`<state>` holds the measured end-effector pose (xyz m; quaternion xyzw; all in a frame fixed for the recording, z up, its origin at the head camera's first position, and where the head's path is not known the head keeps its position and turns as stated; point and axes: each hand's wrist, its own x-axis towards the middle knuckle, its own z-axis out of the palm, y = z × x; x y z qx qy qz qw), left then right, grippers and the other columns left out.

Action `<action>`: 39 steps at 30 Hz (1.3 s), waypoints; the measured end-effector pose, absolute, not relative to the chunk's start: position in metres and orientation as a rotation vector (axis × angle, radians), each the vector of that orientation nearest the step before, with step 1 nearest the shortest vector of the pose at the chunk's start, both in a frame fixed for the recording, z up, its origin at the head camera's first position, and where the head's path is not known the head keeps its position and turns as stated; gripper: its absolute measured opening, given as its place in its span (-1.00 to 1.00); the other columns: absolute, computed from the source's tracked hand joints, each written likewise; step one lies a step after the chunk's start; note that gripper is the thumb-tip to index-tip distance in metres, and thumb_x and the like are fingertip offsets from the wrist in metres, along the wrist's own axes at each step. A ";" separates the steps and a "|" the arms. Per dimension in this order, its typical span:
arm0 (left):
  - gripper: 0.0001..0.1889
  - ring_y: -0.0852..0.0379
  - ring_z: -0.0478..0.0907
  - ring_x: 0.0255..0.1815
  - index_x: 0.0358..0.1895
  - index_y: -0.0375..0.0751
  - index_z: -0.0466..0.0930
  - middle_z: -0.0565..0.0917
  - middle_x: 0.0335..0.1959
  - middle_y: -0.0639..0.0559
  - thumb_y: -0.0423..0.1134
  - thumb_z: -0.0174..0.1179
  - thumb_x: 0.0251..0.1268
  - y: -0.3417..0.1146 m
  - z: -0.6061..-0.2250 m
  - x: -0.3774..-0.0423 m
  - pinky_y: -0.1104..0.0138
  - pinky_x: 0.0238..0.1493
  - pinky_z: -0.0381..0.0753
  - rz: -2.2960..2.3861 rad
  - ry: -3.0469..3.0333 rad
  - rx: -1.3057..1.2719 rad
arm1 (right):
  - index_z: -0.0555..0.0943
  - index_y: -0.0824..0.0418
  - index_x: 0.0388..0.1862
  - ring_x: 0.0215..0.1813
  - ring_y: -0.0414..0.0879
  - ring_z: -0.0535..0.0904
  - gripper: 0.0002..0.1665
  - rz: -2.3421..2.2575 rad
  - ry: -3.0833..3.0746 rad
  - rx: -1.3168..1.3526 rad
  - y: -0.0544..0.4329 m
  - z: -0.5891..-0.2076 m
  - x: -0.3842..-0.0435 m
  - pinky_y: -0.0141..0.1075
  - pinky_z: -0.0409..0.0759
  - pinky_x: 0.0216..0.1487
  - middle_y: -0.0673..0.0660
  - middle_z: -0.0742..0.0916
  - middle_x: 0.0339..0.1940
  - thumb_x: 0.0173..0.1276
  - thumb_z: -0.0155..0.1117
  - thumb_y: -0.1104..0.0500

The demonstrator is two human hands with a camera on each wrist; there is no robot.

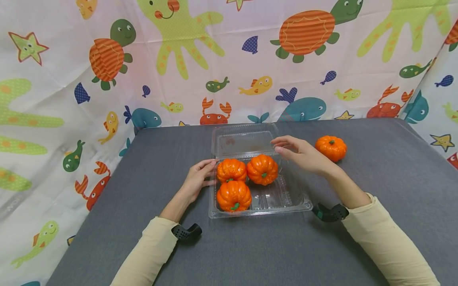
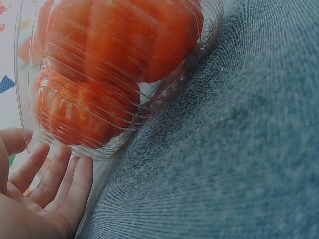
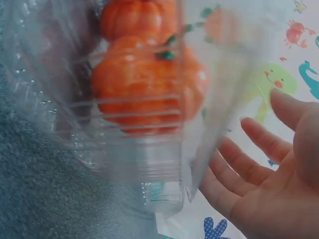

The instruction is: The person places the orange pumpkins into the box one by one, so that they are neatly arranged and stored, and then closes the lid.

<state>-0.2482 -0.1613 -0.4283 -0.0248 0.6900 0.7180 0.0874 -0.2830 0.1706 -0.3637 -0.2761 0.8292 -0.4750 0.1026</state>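
Observation:
A clear plastic clamshell container [image 1: 291, 194] lies on the table with its lid [image 1: 247, 139] folded back toward the curtain. Inside the base are three small orange pumpkins: one at the back left [image 1: 231, 169], one at the back right [image 1: 262, 169] and one at the front left [image 1: 234, 194]. My left hand [image 1: 195, 180] touches the left side of the container, its fingertips [image 2: 83, 172] against the ribbed wall and the thumb at the rim. Over the back right corner, beside the hinge, is my right hand [image 1: 302, 153], with fingers loosely extended and holding nothing.
A fourth orange pumpkin [image 1: 330, 149] sits on the grey cloth-covered table [image 1: 264, 254], just beyond the right hand. A curtain [image 1: 243, 63] printed with sea animals hangs along the back and sides. Dark straps [image 1: 330, 212] are on both wrists.

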 end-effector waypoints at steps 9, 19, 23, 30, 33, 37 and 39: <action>-0.58 0.14 0.57 -0.16 0.23 -0.32 0.44 0.54 0.05 -0.14 -0.12 0.04 0.47 -0.161 -0.427 -0.248 0.26 -0.23 0.66 2.143 2.050 -0.074 | 0.27 0.36 0.36 0.19 0.21 0.45 -0.33 -1.661 2.217 -0.736 0.182 -0.361 -0.290 -0.08 0.54 0.09 0.39 0.48 0.18 0.58 -0.28 -0.13; -0.62 0.12 0.57 -0.16 0.20 -0.30 0.46 0.54 0.07 -0.15 -0.14 0.03 0.48 -0.162 -0.428 -0.248 0.27 -0.25 0.67 2.149 2.047 -0.083 | 0.32 0.17 0.32 0.09 0.05 0.50 -0.38 -1.903 1.939 -0.624 0.202 -0.355 -0.296 -0.18 0.59 0.01 0.23 0.54 0.11 0.55 -0.32 -0.20; -0.63 0.11 0.57 -0.15 0.19 -0.29 0.47 0.54 0.06 -0.15 -0.15 0.04 0.47 -0.162 -0.428 -0.248 0.27 -0.24 0.67 2.152 2.044 -0.089 | 0.36 0.13 0.26 0.05 -0.01 0.54 -0.49 -2.031 1.802 -0.638 0.213 -0.352 -0.299 -0.19 0.60 -0.01 0.19 0.58 0.06 0.58 -0.31 -0.12; -0.62 0.11 0.57 -0.14 0.20 -0.30 0.47 0.55 0.05 -0.14 -0.14 0.03 0.48 -0.161 -0.429 -0.249 0.25 -0.23 0.67 2.154 2.045 -0.080 | 0.35 0.12 0.25 0.07 -0.06 0.53 -0.48 -2.193 1.713 -0.483 0.235 -0.348 -0.303 -0.24 0.60 -0.01 0.10 0.59 0.05 0.53 -0.22 -0.16; -0.61 0.12 0.57 -0.15 0.21 -0.30 0.46 0.54 0.05 -0.14 -0.15 0.04 0.48 -0.161 -0.428 -0.249 0.26 -0.24 0.67 2.156 2.044 -0.079 | 0.31 0.14 0.29 0.09 -0.07 0.51 -0.42 -2.280 1.641 -0.369 0.249 -0.349 -0.304 -0.24 0.61 -0.02 0.07 0.58 0.06 0.48 -0.15 -0.19; -0.61 0.13 0.57 -0.15 0.22 -0.31 0.45 0.54 0.06 -0.14 -0.15 0.03 0.48 -0.162 -0.428 -0.249 0.25 -0.24 0.67 2.153 2.047 -0.080 | 0.28 0.12 0.34 0.08 -0.08 0.51 -0.39 -2.367 1.520 -0.277 0.268 -0.352 -0.308 -0.22 0.61 -0.03 0.05 0.59 0.06 0.46 -0.08 -0.18; -0.61 0.12 0.58 -0.16 0.21 -0.31 0.46 0.54 0.05 -0.15 -0.15 0.04 0.47 -0.161 -0.428 -0.249 0.25 -0.24 0.67 2.152 2.046 -0.089 | 0.33 0.10 0.32 0.08 -0.07 0.51 -0.42 -2.398 1.463 -0.248 0.276 -0.355 -0.311 -0.20 0.61 -0.03 0.06 0.59 0.06 0.46 -0.05 -0.16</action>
